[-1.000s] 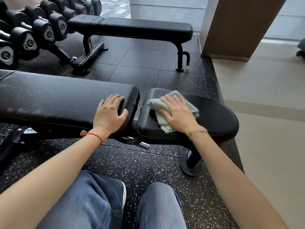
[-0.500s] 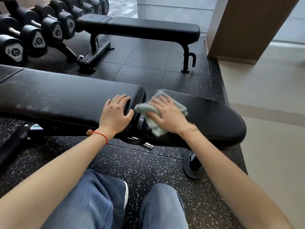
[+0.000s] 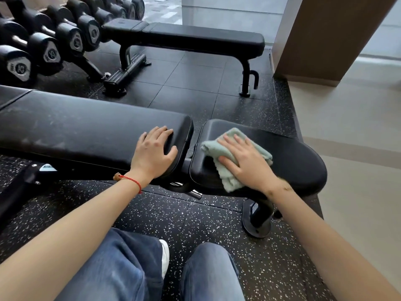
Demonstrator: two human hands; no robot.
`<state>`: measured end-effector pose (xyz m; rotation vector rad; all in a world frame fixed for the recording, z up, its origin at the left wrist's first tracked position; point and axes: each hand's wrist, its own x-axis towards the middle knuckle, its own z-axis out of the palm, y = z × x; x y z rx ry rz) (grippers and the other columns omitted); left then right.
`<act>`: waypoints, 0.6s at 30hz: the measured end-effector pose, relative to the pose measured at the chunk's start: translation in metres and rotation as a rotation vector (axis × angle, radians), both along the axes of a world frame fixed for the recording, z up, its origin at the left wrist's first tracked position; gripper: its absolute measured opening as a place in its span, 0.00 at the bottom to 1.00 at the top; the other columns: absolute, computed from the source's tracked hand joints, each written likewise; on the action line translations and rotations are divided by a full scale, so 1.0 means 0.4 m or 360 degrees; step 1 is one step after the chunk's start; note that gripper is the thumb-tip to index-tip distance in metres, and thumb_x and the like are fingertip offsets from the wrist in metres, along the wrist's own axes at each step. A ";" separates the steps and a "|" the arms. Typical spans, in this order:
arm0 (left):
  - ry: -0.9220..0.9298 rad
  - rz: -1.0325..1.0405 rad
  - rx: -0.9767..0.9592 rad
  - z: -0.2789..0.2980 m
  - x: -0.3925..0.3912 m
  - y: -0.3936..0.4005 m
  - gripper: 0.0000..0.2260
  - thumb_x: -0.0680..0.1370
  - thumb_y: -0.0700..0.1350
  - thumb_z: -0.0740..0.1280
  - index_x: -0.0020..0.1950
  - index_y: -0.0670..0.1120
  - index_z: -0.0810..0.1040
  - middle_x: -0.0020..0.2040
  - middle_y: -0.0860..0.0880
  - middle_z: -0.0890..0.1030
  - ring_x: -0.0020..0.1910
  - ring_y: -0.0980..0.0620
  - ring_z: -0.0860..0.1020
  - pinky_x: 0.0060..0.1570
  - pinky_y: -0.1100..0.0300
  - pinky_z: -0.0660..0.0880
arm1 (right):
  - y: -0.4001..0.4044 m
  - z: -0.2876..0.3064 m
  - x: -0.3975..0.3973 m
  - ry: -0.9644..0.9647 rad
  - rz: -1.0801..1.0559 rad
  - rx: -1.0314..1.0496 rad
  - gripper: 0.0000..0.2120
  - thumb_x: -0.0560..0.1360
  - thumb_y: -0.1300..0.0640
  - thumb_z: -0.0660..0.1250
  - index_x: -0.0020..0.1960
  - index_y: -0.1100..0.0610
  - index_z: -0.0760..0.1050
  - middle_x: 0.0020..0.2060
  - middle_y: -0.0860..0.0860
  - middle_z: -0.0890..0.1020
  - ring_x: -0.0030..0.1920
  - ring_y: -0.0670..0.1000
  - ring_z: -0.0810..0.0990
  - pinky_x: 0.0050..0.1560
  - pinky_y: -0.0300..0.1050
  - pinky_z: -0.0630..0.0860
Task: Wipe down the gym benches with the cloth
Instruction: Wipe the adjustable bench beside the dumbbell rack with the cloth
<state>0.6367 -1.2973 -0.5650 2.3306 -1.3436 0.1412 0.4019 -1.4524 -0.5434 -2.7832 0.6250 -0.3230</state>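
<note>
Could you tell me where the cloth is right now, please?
The cloth lies under the right hand on the near bench's seat pad, centre-right in the head view.

Near bench (image 3: 86, 131): cloth (image 3: 227, 153) on right pad's left end; second bench (image 3: 195, 38) behind; dumbbell rack (image 3: 50, 44) far left.

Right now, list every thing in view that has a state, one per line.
cloth: crumpled, pressed flat on the seat pad under the right hand
right hand: palm down on the cloth, fingers spread
left hand: empty, resting open on the end of the back pad
seat pad: level, being wiped
back pad: lying flat, smudged
far bench: flat, unoccupied
dumbbells: racked
</note>
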 end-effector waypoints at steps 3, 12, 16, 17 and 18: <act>-0.0002 -0.0011 0.0011 0.000 -0.001 0.001 0.23 0.79 0.53 0.62 0.73 0.49 0.68 0.75 0.48 0.68 0.76 0.49 0.62 0.76 0.48 0.54 | 0.041 0.005 -0.141 -0.0004 0.0030 0.0008 0.28 0.80 0.38 0.53 0.78 0.45 0.58 0.77 0.42 0.58 0.78 0.45 0.50 0.78 0.45 0.43; -0.0020 -0.0032 -0.0012 0.029 0.011 -0.048 0.22 0.78 0.50 0.64 0.71 0.45 0.72 0.71 0.45 0.72 0.72 0.47 0.67 0.75 0.47 0.57 | -0.160 0.008 0.010 0.0158 -0.0378 -0.0088 0.27 0.82 0.43 0.54 0.78 0.53 0.58 0.77 0.52 0.60 0.78 0.52 0.55 0.77 0.50 0.48; -0.0071 -0.0115 0.0059 0.026 0.065 -0.111 0.24 0.78 0.50 0.63 0.73 0.44 0.68 0.73 0.45 0.69 0.74 0.47 0.64 0.76 0.47 0.55 | -0.171 0.005 0.196 0.0163 -0.0270 -0.0148 0.29 0.81 0.41 0.55 0.76 0.55 0.61 0.73 0.53 0.67 0.73 0.54 0.64 0.75 0.49 0.55; -0.0057 -0.0129 0.0079 0.026 0.079 -0.128 0.25 0.78 0.50 0.63 0.73 0.44 0.68 0.73 0.45 0.69 0.74 0.46 0.64 0.76 0.47 0.55 | -0.169 0.006 0.215 0.0172 -0.0253 -0.0146 0.29 0.81 0.40 0.55 0.76 0.56 0.62 0.72 0.54 0.69 0.72 0.55 0.66 0.74 0.49 0.57; -0.0045 -0.0144 0.0101 0.029 0.090 -0.146 0.25 0.78 0.50 0.62 0.74 0.44 0.67 0.73 0.45 0.69 0.74 0.46 0.64 0.76 0.47 0.54 | -0.171 0.011 0.219 0.0179 -0.0234 -0.0119 0.30 0.80 0.40 0.55 0.76 0.56 0.62 0.72 0.54 0.69 0.71 0.56 0.67 0.74 0.49 0.58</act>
